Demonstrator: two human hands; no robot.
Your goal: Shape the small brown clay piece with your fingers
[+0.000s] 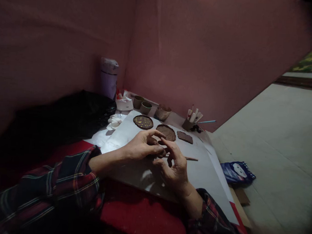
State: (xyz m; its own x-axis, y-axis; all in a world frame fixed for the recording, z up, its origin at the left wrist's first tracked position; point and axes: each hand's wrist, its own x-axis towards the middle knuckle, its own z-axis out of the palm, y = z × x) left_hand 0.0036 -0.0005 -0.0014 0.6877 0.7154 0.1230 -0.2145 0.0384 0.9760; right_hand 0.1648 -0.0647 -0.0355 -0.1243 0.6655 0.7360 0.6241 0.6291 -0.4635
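Note:
My left hand (144, 145) reaches in over a white sheet (207, 173), its thumb and fingers bent together. Opposite it, my right hand (175, 167) has curled fingers, and the fingertips of both hands meet. Whatever sits between them is dark and too small to make out. Just past my fingers lies a round brown clay-like slab with a raised rim (167, 132). Left of that is a round dark slab with yellow specks (143, 122); to the right, a small rectangular brown slab (185, 137). A thin wooden stick (192, 159) lies partly behind my right hand.
Along the back stand two small cups (146, 107), a stained bowl (162, 112) and a pot of tools (188, 124). A purple bottle (109, 79) stands beside a black plastic bag (66, 117). Pink walls (188, 56) enclose the far side. A blue packet (238, 172) lies at right.

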